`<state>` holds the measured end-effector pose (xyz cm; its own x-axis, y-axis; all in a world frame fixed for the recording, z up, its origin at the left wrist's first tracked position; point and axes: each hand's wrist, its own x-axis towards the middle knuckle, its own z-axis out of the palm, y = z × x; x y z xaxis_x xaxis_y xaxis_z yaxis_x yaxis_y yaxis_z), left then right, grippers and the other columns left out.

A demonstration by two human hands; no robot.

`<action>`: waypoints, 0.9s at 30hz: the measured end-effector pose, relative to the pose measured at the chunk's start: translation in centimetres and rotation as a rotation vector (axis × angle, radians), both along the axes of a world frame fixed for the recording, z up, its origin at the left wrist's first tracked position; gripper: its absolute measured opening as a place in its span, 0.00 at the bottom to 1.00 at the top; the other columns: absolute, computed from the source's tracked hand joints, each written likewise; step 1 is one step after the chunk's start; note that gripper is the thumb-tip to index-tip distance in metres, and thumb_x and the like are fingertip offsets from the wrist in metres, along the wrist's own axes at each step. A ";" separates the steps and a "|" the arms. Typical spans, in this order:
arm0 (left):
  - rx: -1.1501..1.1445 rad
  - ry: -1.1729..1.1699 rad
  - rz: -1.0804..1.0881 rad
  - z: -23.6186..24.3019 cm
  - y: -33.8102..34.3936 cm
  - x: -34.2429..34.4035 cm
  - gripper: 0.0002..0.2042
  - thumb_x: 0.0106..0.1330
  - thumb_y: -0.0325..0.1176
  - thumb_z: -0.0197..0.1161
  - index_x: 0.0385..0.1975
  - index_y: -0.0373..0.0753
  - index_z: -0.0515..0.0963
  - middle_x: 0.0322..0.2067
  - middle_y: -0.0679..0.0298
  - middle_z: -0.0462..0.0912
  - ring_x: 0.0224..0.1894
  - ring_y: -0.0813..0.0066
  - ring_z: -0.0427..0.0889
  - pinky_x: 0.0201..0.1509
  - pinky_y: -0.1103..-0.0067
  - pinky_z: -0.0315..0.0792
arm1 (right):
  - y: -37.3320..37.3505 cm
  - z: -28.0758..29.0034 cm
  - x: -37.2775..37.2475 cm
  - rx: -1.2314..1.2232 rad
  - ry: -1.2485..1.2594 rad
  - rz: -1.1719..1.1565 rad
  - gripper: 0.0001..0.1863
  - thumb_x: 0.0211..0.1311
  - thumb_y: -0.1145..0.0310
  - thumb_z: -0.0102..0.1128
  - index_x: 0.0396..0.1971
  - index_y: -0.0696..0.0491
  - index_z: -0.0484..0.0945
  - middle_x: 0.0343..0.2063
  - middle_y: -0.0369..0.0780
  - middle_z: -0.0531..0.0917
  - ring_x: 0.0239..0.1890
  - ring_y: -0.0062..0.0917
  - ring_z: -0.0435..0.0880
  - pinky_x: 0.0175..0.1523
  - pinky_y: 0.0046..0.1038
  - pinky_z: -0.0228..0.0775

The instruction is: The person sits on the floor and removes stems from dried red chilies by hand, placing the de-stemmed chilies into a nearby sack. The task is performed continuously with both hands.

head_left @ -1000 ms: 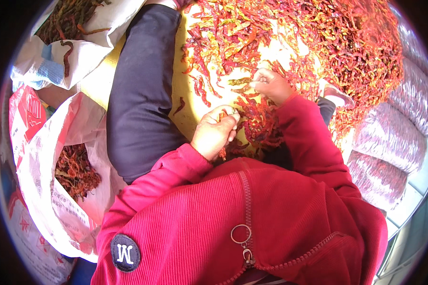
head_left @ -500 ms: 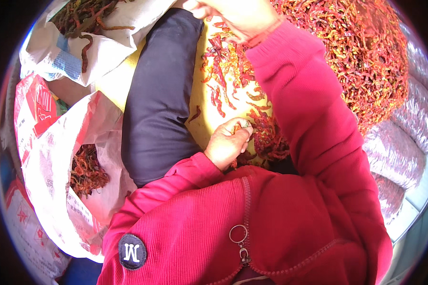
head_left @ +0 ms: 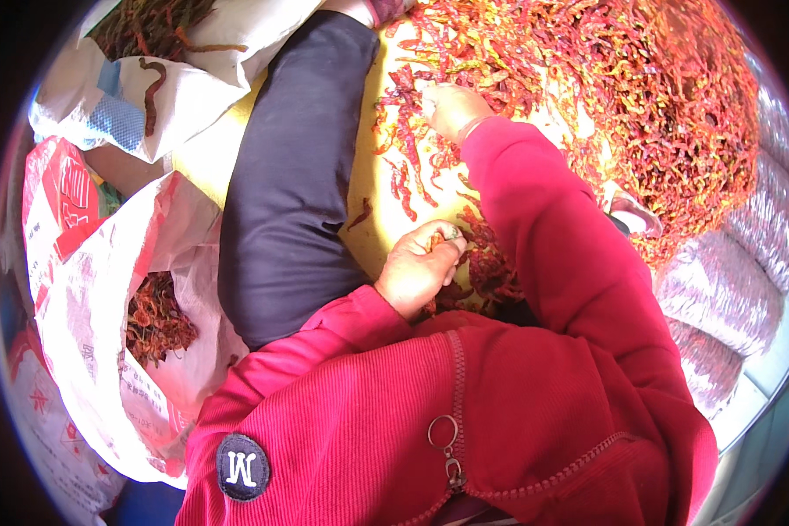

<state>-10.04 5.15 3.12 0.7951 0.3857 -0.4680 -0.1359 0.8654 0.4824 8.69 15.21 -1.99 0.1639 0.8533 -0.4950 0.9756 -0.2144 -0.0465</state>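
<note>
Dried red chili peppers (head_left: 408, 140) lie loose on a yellow surface (head_left: 370, 250) in front of me. My left hand (head_left: 416, 270) is closed in a pinch near my lap, with a bit of dried chili pepper (head_left: 435, 239) showing between thumb and fingers. Beside it rests a small dark-red heap of chilies (head_left: 493, 273). Farther out, my right hand (head_left: 456, 110) reaches down to the scattered chilies and touches them; bright sunlight washes out its fingertips, so its grip is unclear.
A large chili pile (head_left: 684, 114) fills the far right, beside stuffed clear plastic bags (head_left: 719, 285). On my left stand an open white-and-red sack (head_left: 88, 351) with chili bits (head_left: 159, 320) inside and a white sack (head_left: 197, 96) of darker chilies. My leg (head_left: 289, 175) lies between.
My right hand has come down from the far edge of the view onto the scattered chilies. The left hand keeps its pinch in nearly the same place.
</note>
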 end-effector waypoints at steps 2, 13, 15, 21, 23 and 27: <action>-0.017 -0.002 0.013 0.1 0.0 0.1 0.05 0.57 0.27 0.46 0.20 0.39 0.66 0.13 0.70 0.65 0.11 0.86 0.60 0.14 0.88 0.53 | -0.6 1.0 0.4 -0.039 0.046 -0.047 0.10 0.47 0.68 0.43 0.26 0.55 0.73 0.31 0.46 0.75 0.37 0.38 0.74 0.40 0.34 0.65; -0.426 0.016 0.091 1.1 0.2 0.8 0.10 0.58 0.39 0.47 0.25 0.39 0.67 0.16 0.67 0.68 0.13 0.80 0.65 0.11 0.88 0.57 | -10.5 8.9 -2.1 0.637 0.646 0.512 0.04 0.43 0.75 0.52 0.23 0.55 0.72 0.24 0.39 0.70 0.29 0.27 0.70 0.35 0.24 0.62; -0.477 0.013 0.130 1.8 0.4 0.9 0.11 0.58 0.40 0.46 0.27 0.38 0.67 0.16 0.66 0.69 0.13 0.80 0.65 0.11 0.88 0.57 | -11.8 9.3 -3.7 0.606 0.776 0.324 0.02 0.41 0.75 0.52 0.19 0.54 0.70 0.23 0.38 0.70 0.30 0.29 0.69 0.35 0.27 0.61; -0.471 -0.011 0.215 0.6 0.9 0.5 0.05 0.58 0.33 0.47 0.26 0.40 0.67 0.18 0.65 0.70 0.14 0.79 0.66 0.11 0.86 0.57 | -9.6 8.8 -2.1 0.377 1.030 0.106 0.04 0.47 0.75 0.50 0.26 0.56 0.70 0.25 0.38 0.71 0.28 0.24 0.70 0.33 0.24 0.62; -0.457 -0.013 0.209 0.4 0.9 0.5 0.05 0.59 0.32 0.46 0.24 0.40 0.67 0.19 0.64 0.69 0.14 0.79 0.65 0.11 0.86 0.57 | -7.4 8.0 -1.6 0.025 1.129 -0.358 0.10 0.51 0.75 0.47 0.35 0.57 0.67 0.23 0.34 0.71 0.24 0.19 0.70 0.28 0.23 0.64; -0.404 -0.060 0.172 0.4 0.7 0.5 0.06 0.60 0.30 0.45 0.23 0.39 0.66 0.19 0.64 0.67 0.13 0.80 0.62 0.12 0.87 0.54 | -2.4 2.2 -3.7 0.182 0.548 -0.072 0.13 0.51 0.66 0.48 0.36 0.57 0.65 0.22 0.41 0.74 0.24 0.32 0.74 0.29 0.32 0.66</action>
